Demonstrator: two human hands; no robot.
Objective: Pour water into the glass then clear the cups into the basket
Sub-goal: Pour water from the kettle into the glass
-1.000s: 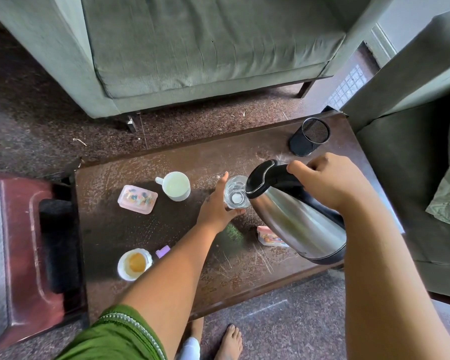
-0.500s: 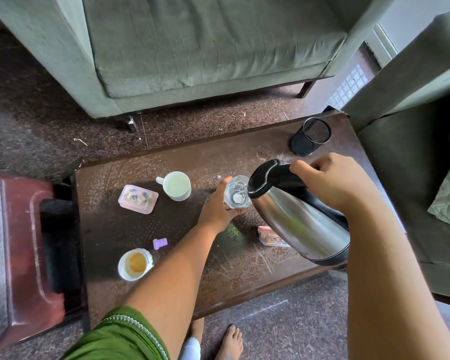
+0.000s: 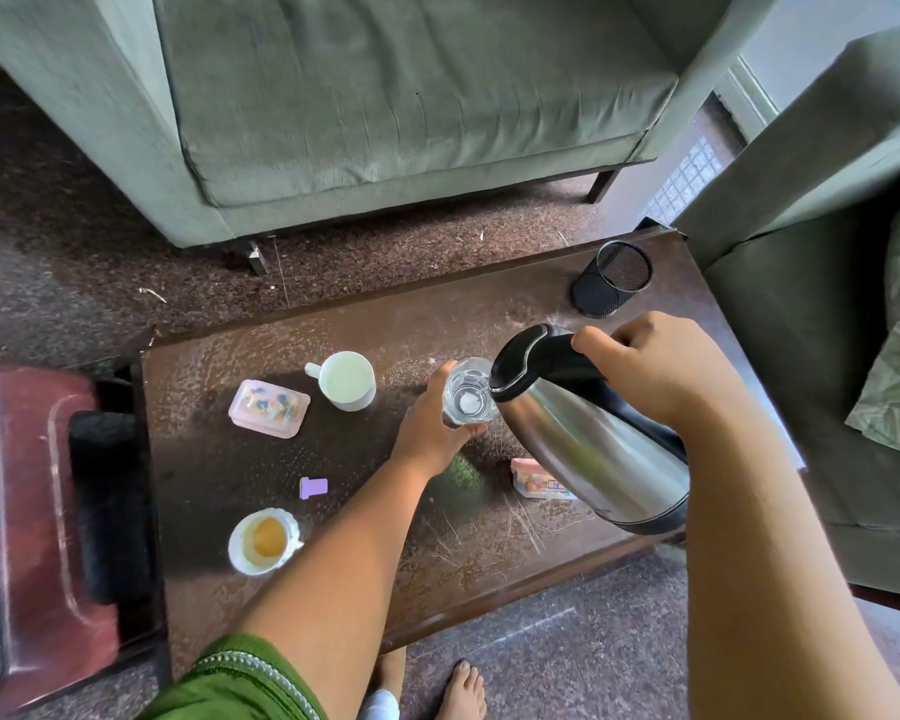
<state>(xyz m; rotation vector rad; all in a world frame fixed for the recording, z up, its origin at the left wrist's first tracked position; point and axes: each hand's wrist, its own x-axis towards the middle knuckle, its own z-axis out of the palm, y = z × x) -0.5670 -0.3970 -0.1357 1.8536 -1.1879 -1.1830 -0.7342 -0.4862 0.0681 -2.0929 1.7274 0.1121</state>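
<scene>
A clear glass stands on the brown table, and my left hand grips its side. My right hand holds the black handle of a steel kettle, tilted left so its spout is over the glass rim. A white mug stands left of the glass. A second white cup with orange-brown liquid sits near the table's front left. A black mesh basket stands at the back right corner.
Two small pink plastic boxes and a purple piece lie on the table. A green sofa stands beyond, another green seat at right, a red stool at left. My bare feet are under the near edge.
The kettle and my right hand have stayed tilted at the glass, shifting only slightly. My left forearm moved a little right, uncovering the purple piece.
</scene>
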